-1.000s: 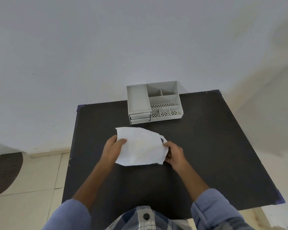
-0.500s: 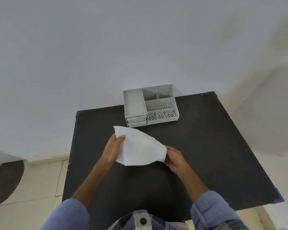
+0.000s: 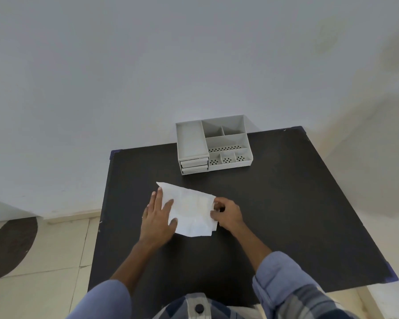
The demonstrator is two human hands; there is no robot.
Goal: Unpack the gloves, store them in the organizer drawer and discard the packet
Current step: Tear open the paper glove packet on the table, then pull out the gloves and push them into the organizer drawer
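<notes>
Head view. One black table (image 3: pixel 286 215) stood against a pale wall (image 3: pixel 148 65). One grey organizer (image 3: pixel 213 143) sat at the table's far edge, near the middle of that edge. Its open top held one long tray on the left and six smaller compartments on the right, three of them in a row along the front. Two drawers (image 3: pixel 194 165), stacked one above the other, showed under the long tray; both appeared pushed in.

One white packet (image 3: pixel 191 211) lay on the table, nearer the left edge than the right, between the organizer and the near edge and well apart from the organizer. Its surface was creased. No glove could be made out.

Two hands were in view. The left hand (image 3: pixel 158 217) lay flat, fingers spread, pressing the packet's left side, not clenched. The right hand (image 3: pixel 226 215) pinched the packet's right edge between curled fingertips (image 3: pixel 213 207) and thumb. Two blue sleeves (image 3: pixel 286 284) showed at the near edge.
</notes>
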